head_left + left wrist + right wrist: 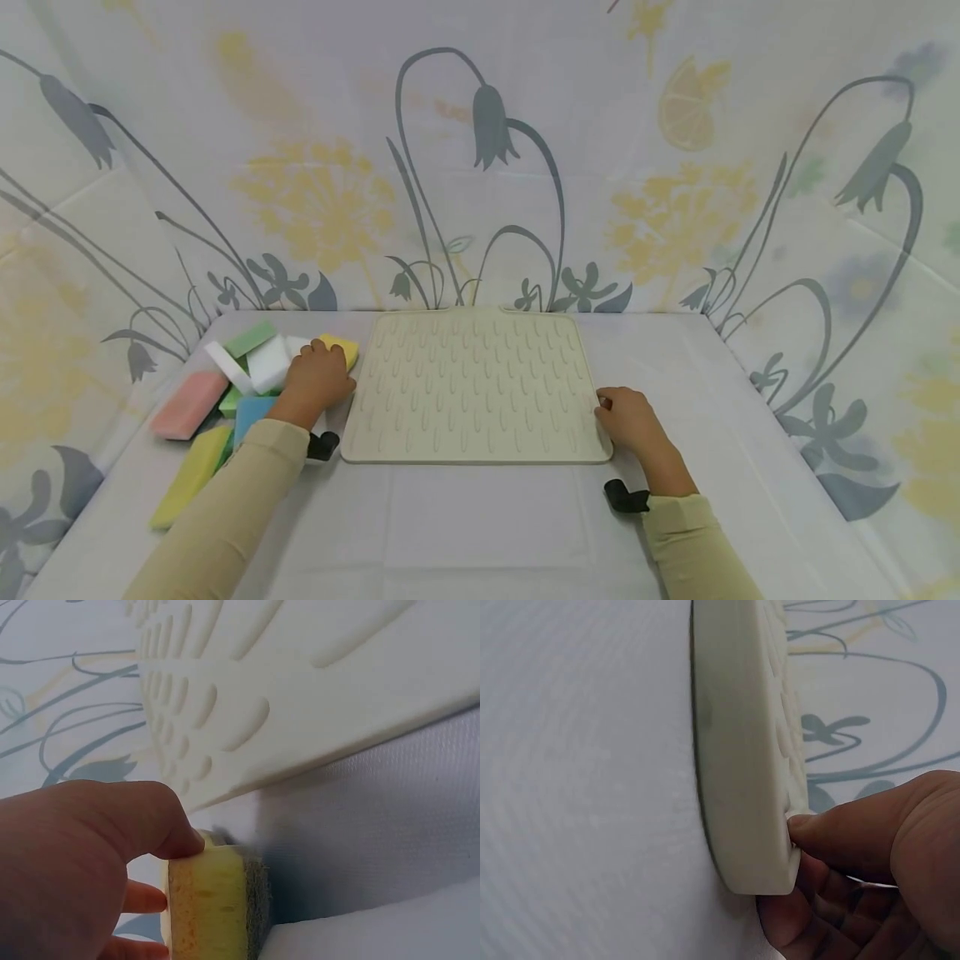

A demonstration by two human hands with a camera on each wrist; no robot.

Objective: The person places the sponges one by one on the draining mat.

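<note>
A cream mat (pixel 472 385) with rows of slanted grooves lies flat in the middle of the white table. To its left, my left hand (pixel 317 382) holds a yellow sponge (pixel 342 348) near the mat's far left corner. Up close in the left wrist view, the thumb rests on the top of this sponge (pixel 214 900), fingers on its far side; a dark scouring layer faces the camera's right. My right hand (pixel 630 417) pinches the mat's right edge, its thumb (pixel 806 829) on the upper face and a finger (pixel 784 919) below the rim.
Left of the mat, a loose pile has a pink sponge (pixel 191 406), another yellow sponge (pixel 193 477), a blue sponge (pixel 250 414), a green sponge (pixel 251 337) and a white block (pixel 268 364). A flower-printed cloth (pixel 480 183) stands behind the table.
</note>
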